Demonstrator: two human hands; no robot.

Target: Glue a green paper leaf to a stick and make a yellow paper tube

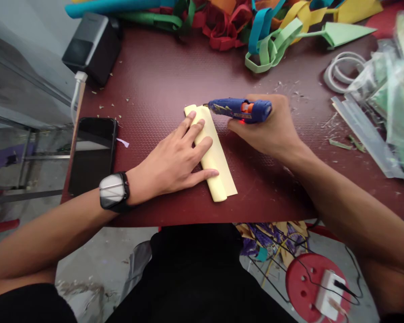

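A pale yellow foam sheet (218, 170), partly rolled, lies on the dark red table (161, 76). My left hand (175, 157) rests flat on the roll with fingers stretched out, pressing it down. My right hand (265, 128) is wrapped round a blue glue gun (240, 110). The gun's nozzle points left and touches the far end of the yellow sheet. A watch sits on my left wrist.
A black phone (94, 150) lies at the table's left edge, a black box (92, 45) behind it. Coloured foam strips (256, 27) pile along the far edge. Glue sticks and plastic bags (373, 125) lie right. A red cable reel (314, 287) sits on the floor.
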